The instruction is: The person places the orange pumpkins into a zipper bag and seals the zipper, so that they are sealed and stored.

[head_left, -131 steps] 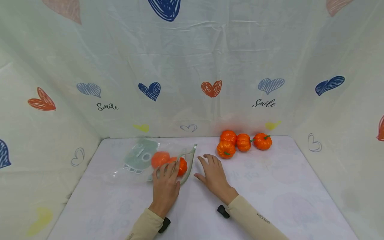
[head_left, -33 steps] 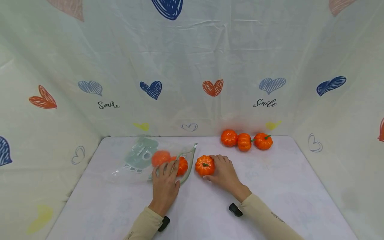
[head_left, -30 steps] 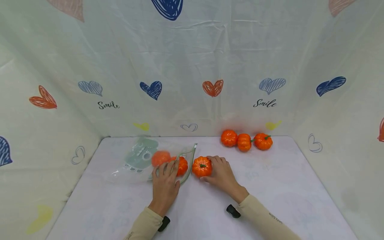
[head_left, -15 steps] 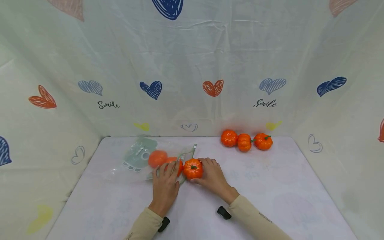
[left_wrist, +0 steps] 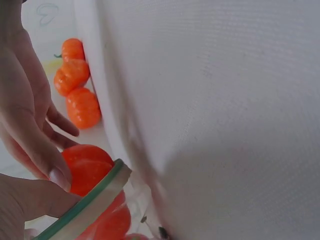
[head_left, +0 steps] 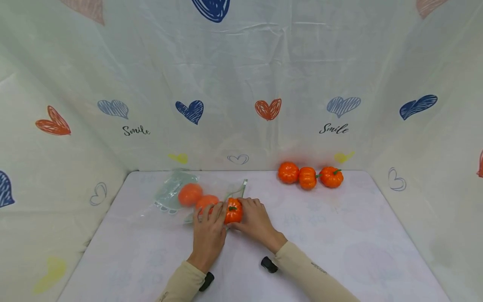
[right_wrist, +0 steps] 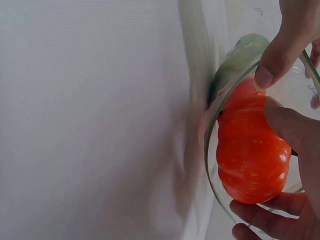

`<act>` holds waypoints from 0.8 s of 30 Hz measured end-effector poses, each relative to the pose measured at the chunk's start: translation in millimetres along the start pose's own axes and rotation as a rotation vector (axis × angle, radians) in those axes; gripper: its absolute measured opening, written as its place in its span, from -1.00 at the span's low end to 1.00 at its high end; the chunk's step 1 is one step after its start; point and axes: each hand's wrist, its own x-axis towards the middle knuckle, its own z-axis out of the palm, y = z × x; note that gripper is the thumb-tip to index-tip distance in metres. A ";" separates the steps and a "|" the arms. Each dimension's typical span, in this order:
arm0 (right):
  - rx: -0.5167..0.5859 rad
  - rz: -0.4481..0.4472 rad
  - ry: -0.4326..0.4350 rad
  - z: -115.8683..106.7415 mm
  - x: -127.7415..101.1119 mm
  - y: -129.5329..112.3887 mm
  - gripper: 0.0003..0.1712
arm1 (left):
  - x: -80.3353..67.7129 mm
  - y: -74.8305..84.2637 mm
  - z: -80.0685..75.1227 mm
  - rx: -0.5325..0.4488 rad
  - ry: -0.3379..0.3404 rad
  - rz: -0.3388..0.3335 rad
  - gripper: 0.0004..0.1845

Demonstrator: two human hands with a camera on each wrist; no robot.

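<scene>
A clear plastic bag (head_left: 171, 195) with a green print and green-edged mouth lies on the table, two orange mini pumpkins (head_left: 190, 194) inside it. My left hand (head_left: 209, 235) holds the bag at its mouth, the thumb (left_wrist: 45, 200) lying against the green rim in the left wrist view. My right hand (head_left: 256, 222) grips another mini pumpkin (right_wrist: 252, 150), thumb on one side and fingers on the other. That pumpkin sits within the open mouth of the bag, its green stem upward in the head view. Part of the second bagged pumpkin is hidden behind my left fingers.
Three more orange mini pumpkins (head_left: 307, 178) stand in a row at the back right of the white table (head_left: 339, 247). A pale curtain (head_left: 234, 75) printed with hearts rises behind the table and at both sides.
My right hand took a pumpkin from the back group and brought it left into the bag's mouth. The bagged pumpkins shifted left, deeper in. My left hand stayed nearly still.
</scene>
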 end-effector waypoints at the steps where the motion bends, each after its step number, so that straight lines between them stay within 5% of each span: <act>1: -0.001 0.002 -0.003 0.6 1.1 -1.5 -0.06 | 0.1 0.2 -0.2 -0.001 -0.002 0.000 -0.08; 24: -0.088 -0.005 0.007 13.7 4.3 -6.6 -0.01 | -2.0 0.3 -1.4 0.022 -0.036 -0.006 -0.09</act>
